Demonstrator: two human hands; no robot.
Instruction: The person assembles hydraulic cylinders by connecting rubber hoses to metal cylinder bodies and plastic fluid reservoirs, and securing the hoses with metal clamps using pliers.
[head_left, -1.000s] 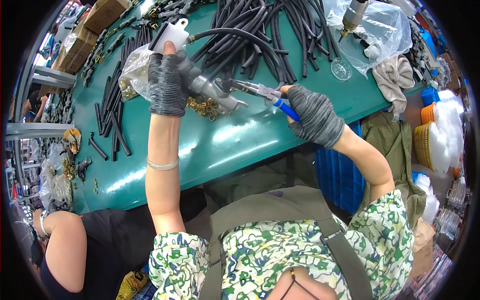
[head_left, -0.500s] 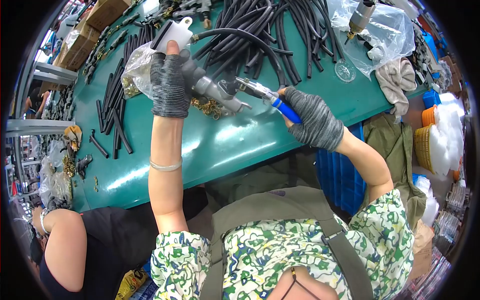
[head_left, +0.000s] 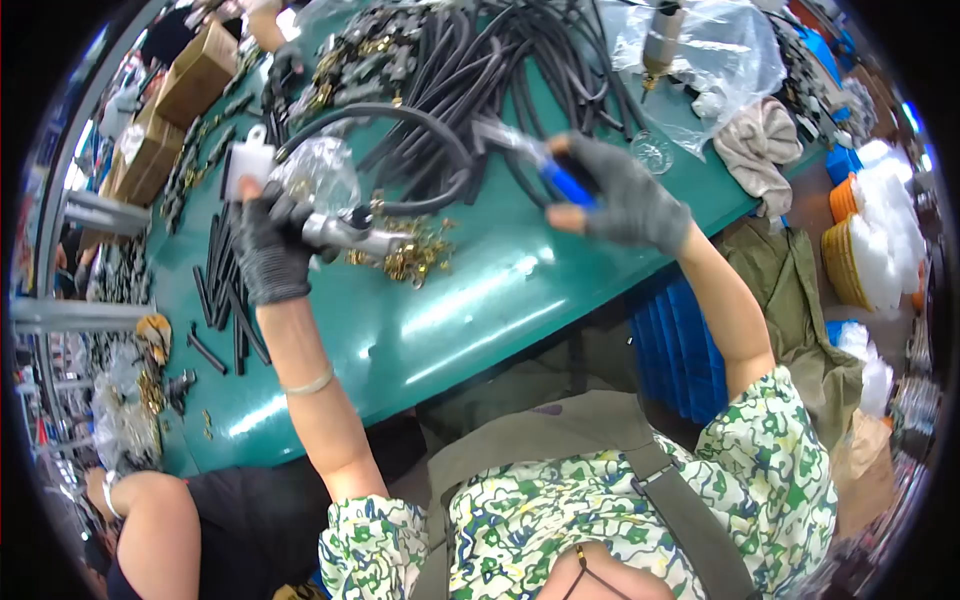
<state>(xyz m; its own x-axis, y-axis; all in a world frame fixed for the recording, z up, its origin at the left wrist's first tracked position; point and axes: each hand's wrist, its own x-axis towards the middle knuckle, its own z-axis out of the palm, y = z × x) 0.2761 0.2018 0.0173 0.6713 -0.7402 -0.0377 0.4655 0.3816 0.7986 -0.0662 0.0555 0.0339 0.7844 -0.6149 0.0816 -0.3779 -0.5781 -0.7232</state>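
My left hand (head_left: 272,245), in a dark grey fingerless glove, is closed around a grey metal cylinder part (head_left: 362,238). A white plastic reservoir (head_left: 251,165) stands out above the thumb of that hand. From it a black hose (head_left: 425,118) loops right and back towards the metal part. In my right hand (head_left: 635,200), gloved alike, are blue-handled pliers (head_left: 568,183). Their jaws are blurred and apart from the metal part. Small brass-coloured clips (head_left: 415,262) lie in a pile beyond the metal part, beside a clear plastic bag (head_left: 322,172).
Many black hoses (head_left: 510,50) heap at the table's back, and short tube lengths (head_left: 215,265) lie left. A power driver (head_left: 662,45) hangs at upper right, near a beige cloth (head_left: 757,150). Another person's arm (head_left: 265,25) reaches in at the back; a seated person's knee (head_left: 155,530) is at lower left.
My left hand has moved left and lower with the metal part. The pliers have come away from the metal part, and my right hand is farther from my left. The view has shifted too.
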